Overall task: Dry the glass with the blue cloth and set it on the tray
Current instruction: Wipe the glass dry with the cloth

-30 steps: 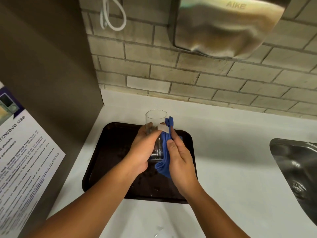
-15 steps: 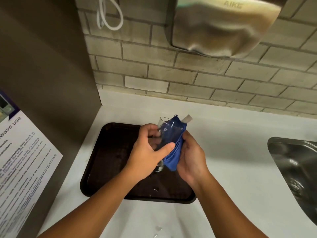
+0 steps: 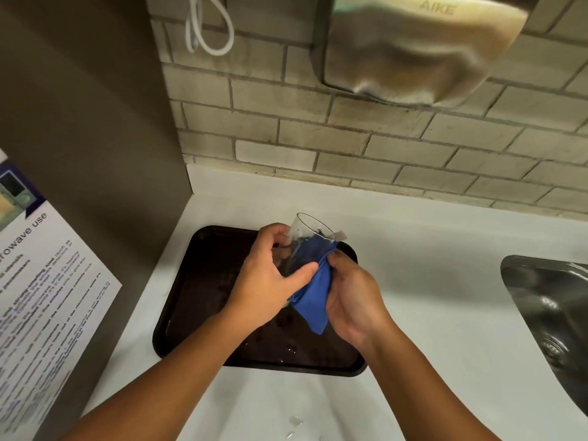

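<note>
A clear drinking glass is held tilted above the dark brown tray, its mouth pointing up and away from me. My left hand wraps around the glass body, thumb across the front. The blue cloth is pushed partly into the glass and hangs down below it; its white label sticks out at the rim. My right hand grips the cloth on the right side of the glass. Water drops lie on the tray under both hands.
The tray lies on a white counter against a brick wall. A steel sink is at the right edge. A brown cabinet side with a microwave notice stands left. A metal hand dryer hangs on the wall above.
The glass went from upright to tilted, and the cloth moved from its outside into its mouth. Both hands shifted slightly right and up above the tray.
</note>
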A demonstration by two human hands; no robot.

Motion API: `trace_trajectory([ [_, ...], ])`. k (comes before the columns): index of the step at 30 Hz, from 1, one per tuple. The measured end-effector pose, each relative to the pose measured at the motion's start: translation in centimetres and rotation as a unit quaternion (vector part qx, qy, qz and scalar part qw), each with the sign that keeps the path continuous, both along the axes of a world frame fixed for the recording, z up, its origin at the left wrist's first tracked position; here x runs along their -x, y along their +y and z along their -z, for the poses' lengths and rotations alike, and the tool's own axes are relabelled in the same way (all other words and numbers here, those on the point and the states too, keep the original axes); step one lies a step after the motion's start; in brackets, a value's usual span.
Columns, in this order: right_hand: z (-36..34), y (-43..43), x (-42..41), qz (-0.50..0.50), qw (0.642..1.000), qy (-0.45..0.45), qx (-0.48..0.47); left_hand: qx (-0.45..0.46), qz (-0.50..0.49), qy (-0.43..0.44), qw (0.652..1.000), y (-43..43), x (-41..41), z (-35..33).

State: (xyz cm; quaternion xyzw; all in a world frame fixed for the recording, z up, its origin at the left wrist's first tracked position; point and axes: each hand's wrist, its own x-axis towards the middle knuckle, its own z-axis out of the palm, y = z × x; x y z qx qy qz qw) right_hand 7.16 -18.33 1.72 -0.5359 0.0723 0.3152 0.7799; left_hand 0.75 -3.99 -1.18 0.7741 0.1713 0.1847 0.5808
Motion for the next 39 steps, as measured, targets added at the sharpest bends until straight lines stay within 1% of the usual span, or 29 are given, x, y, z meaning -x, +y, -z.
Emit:
trace_trajectory([
  [4, -0.1, 0.0, -0.6, 0.044, 0.996, -0.083, -0.001, -0.005, -0.005, 0.014, 1.000, -0.2, 0.1, 0.2],
  [6, -0.1, 0.1, -0.6, 0.046, 0.993, -0.104, 0.007, 0.008, -0.007, 0.019, 1.000, -0.4, 0.1, 0.1],
  [8, 0.0, 0.1, -0.1, 0.035, 0.988, -0.146, 0.045, 0.027, -0.006, 0.024, 0.999, -0.5, 0.1, 0.1],
  [10, 0.2, 0.1, 0.9, 0.005, 0.972, -0.221, 0.082, 0.088, -0.006, 0.024, 0.996, -0.5, -0.1, 0.2],
  [12, 0.6, 0.2, 1.8, -0.024, 0.955, -0.279, 0.103, 0.184, -0.007, 0.028, 0.983, -0.4, -0.2, 0.2],
  [13, 0.9, 0.1, 1.8, -0.029, 0.951, -0.289, 0.109, 0.227, -0.008, 0.034, 0.973, -0.5, -0.2, 0.0],
  [15, 1.3, 0.1, 1.4, -0.028, 0.952, -0.282, 0.119, 0.303, -0.009, 0.040, 0.952, -0.8, -0.2, -0.8],
  [17, 1.5, 0.0, 1.8, -0.028, 0.943, -0.302, 0.140, 0.379, -0.014, 0.051, 0.924, -0.8, -0.4, -1.9],
  [19, 1.3, 0.1, 2.9, -0.044, 0.936, -0.319, 0.145, 0.435, -0.014, 0.069, 0.898, -0.4, -0.7, -2.7],
  [20, 1.1, 0.1, 3.5, -0.057, 0.927, -0.341, 0.148, 0.458, -0.011, 0.079, 0.885, -0.2, -0.8, -2.9],
  [21, 1.2, 0.1, 3.8, -0.065, 0.914, -0.369, 0.155, 0.476, -0.006, 0.082, 0.875, 0.0, -0.9, -3.0],
  [22, 1.3, 0.1, 3.7, -0.063, 0.910, -0.378, 0.156, 0.488, -0.001, 0.081, 0.869, 0.1, -1.0, -3.0],
  [25, 0.6, 0.2, 2.5, -0.039, 0.935, -0.320, 0.149, 0.497, -0.009, 0.079, 0.864, -0.1, -1.4, -2.6],
  [27, 0.4, 0.3, 2.6, -0.047, 0.935, -0.316, 0.150, 0.505, -0.029, 0.083, 0.859, 0.0, -1.7, -2.4],
  [28, 0.3, 0.3, 3.0, -0.052, 0.931, -0.328, 0.150, 0.515, -0.034, 0.087, 0.852, 0.1, -1.8, -2.3],
  [29, 0.3, 0.2, 3.5, -0.061, 0.922, -0.352, 0.152, 0.527, -0.041, 0.090, 0.844, 0.2, -1.9, -2.4],
  [31, 0.8, -0.1, 4.1, -0.079, 0.883, -0.432, 0.166, 0.546, -0.048, 0.084, 0.832, 0.5, -2.0, -2.2],
  [32, 1.1, -0.3, 4.0, -0.081, 0.875, -0.448, 0.163, 0.549, -0.044, 0.082, 0.830, 0.6, -2.1, -2.0],
  [34, 1.2, -0.4, 3.7, -0.073, 0.886, -0.431, 0.155, 0.547, -0.058, 0.085, 0.831, 0.5, -2.3, -1.9],
  [35, 1.3, -0.4, 3.7, -0.077, 0.881, -0.437, 0.166, 0.547, -0.068, 0.087, 0.830, 0.4, -2.3, -2.0],
  [36, 1.3, -0.5, 3.9, -0.087, 0.862, -0.462, 0.188, 0.551, -0.070, 0.087, 0.827, 0.4, -2.4, -2.0],
  [38, 1.6, -0.7, 4.0, -0.119, 0.796, -0.541, 0.243, 0.572, -0.057, 0.083, 0.814, 0.5, -2.4, -1.8],
  [39, 1.6, -0.8, 4.0, -0.127, 0.779, -0.560, 0.252, 0.584, -0.042, 0.082, 0.807, 0.4, -2.3, -1.7],
])
